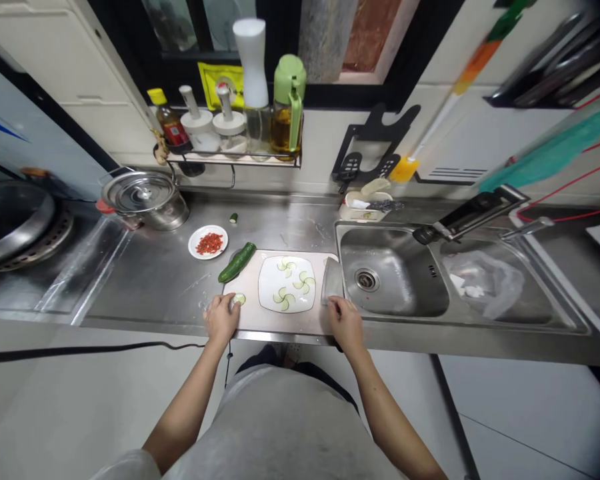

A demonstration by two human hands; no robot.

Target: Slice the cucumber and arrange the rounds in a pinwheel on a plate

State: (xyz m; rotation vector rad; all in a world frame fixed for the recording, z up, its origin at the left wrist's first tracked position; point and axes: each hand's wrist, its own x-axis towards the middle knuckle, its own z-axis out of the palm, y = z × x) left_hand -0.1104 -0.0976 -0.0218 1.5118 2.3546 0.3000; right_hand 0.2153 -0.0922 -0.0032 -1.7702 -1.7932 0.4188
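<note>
At the cutting board's [250,320] left edge, my left hand [221,319] has its fingers closed against a small bunch of cucumber slices [239,299]. My right hand [347,323] grips a kitchen knife [332,280] at the board's right edge; its broad blade points away from me and its handle is mostly covered by my fingers. Between my hands, a white squarish plate [265,303] rests on the board, bearing thin cucumber slices [283,299] fanned into three pinwheels. A larger piece of cucumber [237,263] lies across the board's upper left corner.
Chopped red bits fill a small white plate [194,250] at the left. Behind it are a cucumber end [233,218] and a lidded steel pot [163,210]. The double sink [395,267] borders the board's right side. A condiment shelf [235,160] hangs behind the counter.
</note>
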